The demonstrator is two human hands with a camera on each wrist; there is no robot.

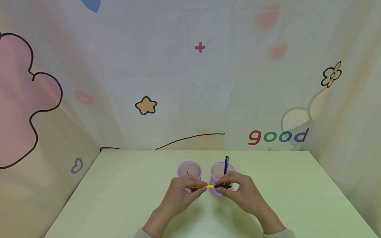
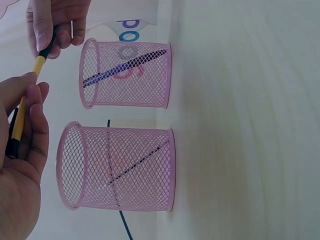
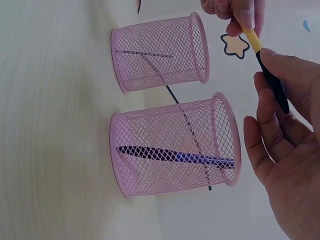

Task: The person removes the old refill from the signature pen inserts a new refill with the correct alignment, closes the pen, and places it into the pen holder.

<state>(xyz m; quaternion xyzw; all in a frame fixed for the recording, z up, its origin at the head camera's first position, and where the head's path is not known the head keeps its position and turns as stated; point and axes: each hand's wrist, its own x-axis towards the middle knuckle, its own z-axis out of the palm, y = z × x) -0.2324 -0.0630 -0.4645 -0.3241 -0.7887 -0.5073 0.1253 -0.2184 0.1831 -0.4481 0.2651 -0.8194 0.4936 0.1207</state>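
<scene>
Both hands hold one yellow-and-black pen (image 1: 210, 186) level above the table. My left hand (image 1: 180, 193) pinches its yellow barrel between thumb and fingers; the clip end shows in the left wrist view. On the black tip section (image 3: 272, 82), my right hand (image 1: 244, 191) has a thumb-and-finger pinch. Just beyond the hands stand two pink mesh pen cups side by side. In the left cup (image 1: 178, 172) leans a thin dark stick (image 2: 140, 162), too slim to name surely. A blue pen (image 1: 226, 167) leans in the right cup (image 1: 211, 173), its clip end above the rim.
The pale wooden table (image 1: 125, 185) reaches back to a printed cloth backdrop (image 1: 178, 82), with more cloth along both sides. The two cups stand upright with a narrow gap between them, partly covered by the hands in the head view.
</scene>
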